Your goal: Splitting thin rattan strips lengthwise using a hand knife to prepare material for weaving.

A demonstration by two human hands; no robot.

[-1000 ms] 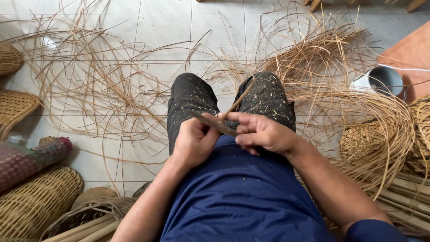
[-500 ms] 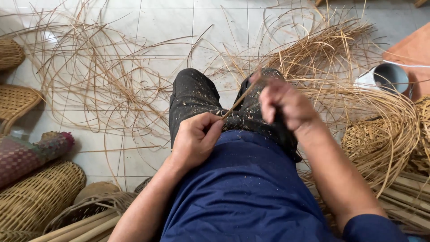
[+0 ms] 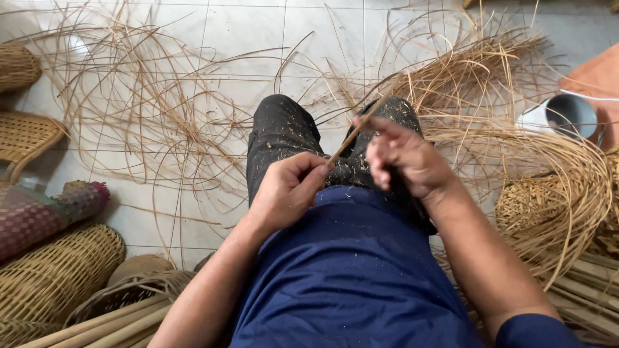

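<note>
Over our lap, near the middle of the view, we hold a thin rattan strip (image 3: pixel 356 132) between both hands. Our left hand (image 3: pixel 287 190) is closed on its near end, thumb and curled fingers pinched together just above the thigh, which seems to anchor the strip so it cannot slide. Our right hand (image 3: pixel 406 161) sits a little farther and to the right, fingers together along the strip's upper stretch, apparently keeping it taut and angled up and away to the right. We sit with our dark, dust-flecked trousers (image 3: pixel 284 135) stretched out over the tiled floor (image 3: pixel 245 32), so shavings fall onto the legs. Loose cane strands (image 3: pixel 148 122) sprawl across the floor to the far left, and a thicker heap (image 3: pixel 490 71) lies far right, within arm's reach. Woven baskets (image 3: pixel 51 277) stand at the near left, beside a bundle of thicker canes (image 3: pixel 116 322). A pale metal cup (image 3: pixel 561 116) lies on its side at the right.
</note>
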